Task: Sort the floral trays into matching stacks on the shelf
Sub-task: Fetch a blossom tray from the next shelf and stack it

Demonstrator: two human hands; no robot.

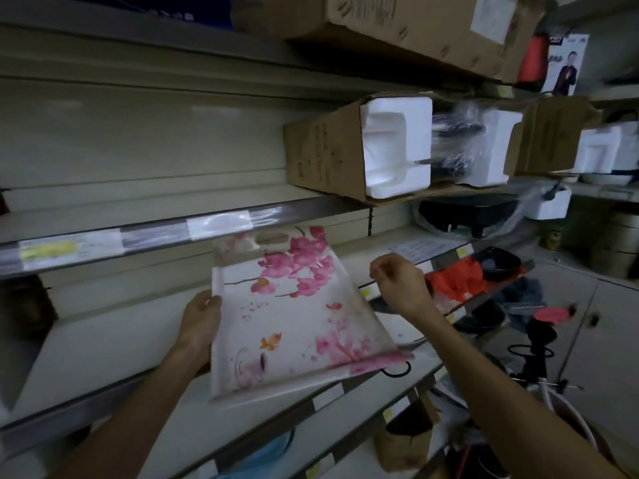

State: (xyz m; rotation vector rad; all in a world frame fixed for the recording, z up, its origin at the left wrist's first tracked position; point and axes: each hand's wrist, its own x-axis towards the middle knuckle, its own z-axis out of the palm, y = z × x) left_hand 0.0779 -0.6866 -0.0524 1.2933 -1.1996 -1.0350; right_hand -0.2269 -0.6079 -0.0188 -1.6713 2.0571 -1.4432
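Head view: left hand [200, 319] holds the blurred floral tray [294, 323] by its edge above the shelf [103, 344]; right hand [401, 283], fingers curled, holds nothing visible

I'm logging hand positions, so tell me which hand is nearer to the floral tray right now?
Left. The left hand holds the floral tray by its left edge. The right hand is curled just off the tray's right edge, and I cannot tell if it touches.

White tray [297, 326] — pink blossoms, orange butterfly
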